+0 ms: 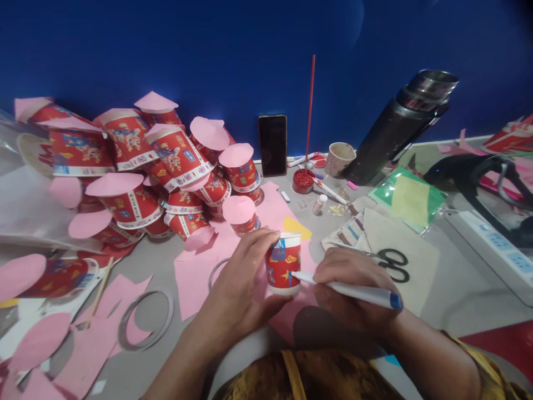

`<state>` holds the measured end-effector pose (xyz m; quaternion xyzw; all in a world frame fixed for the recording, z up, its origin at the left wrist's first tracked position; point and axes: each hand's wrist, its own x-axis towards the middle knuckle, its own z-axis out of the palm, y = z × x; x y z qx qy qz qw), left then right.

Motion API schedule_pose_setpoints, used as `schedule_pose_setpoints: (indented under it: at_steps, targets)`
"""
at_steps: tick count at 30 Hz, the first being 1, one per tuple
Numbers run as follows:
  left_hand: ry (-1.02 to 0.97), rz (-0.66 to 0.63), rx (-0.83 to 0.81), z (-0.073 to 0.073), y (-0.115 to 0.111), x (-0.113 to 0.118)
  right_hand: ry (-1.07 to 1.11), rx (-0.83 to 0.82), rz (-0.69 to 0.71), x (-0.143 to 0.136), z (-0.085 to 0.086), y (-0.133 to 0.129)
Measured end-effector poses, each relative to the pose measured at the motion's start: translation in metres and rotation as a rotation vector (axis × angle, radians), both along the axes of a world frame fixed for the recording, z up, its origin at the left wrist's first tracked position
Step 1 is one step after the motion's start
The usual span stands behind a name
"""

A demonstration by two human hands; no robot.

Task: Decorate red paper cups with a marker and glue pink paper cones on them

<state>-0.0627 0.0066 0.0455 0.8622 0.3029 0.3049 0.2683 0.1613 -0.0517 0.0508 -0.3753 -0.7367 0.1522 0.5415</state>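
Note:
A red paper cup [284, 264] with blue and gold prints and a white rim stands upright in the grip of my left hand [250, 278], whose fingers wrap its left side and rim, the thumb near its base. My right hand [353, 283] is closed on a white marker [362, 294] with a blue end. The marker's tip touches or nearly touches the front of the cup, low on its right side. Pink paper [200, 272] lies under and behind the cup.
Red cups with pink paper tops [133, 205] are piled at the left. Behind stand a phone [272, 145], a small red pot [303, 181] and a black flask [395, 133]. Scissors [392, 265] and a power strip [495, 250] lie right; a tape roll [145, 320] lies left.

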Motion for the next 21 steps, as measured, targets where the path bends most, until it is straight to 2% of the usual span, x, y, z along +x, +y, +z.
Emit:
schedule_pose_setpoints:
  at_steps: [6,13,21]
  targets:
    - [0.008,0.026,0.005,-0.0001,0.0007,-0.001,0.036,0.031,-0.104,0.002,0.0026,-0.0023]
    - [0.012,0.015,0.02,0.0,0.0012,-0.0005,0.033,0.008,-0.02,0.0012,0.001,-0.0008]
    - [0.01,0.003,-0.021,-0.001,0.001,-0.0005,0.015,0.001,-0.028,0.0008,-0.0011,-0.0007]
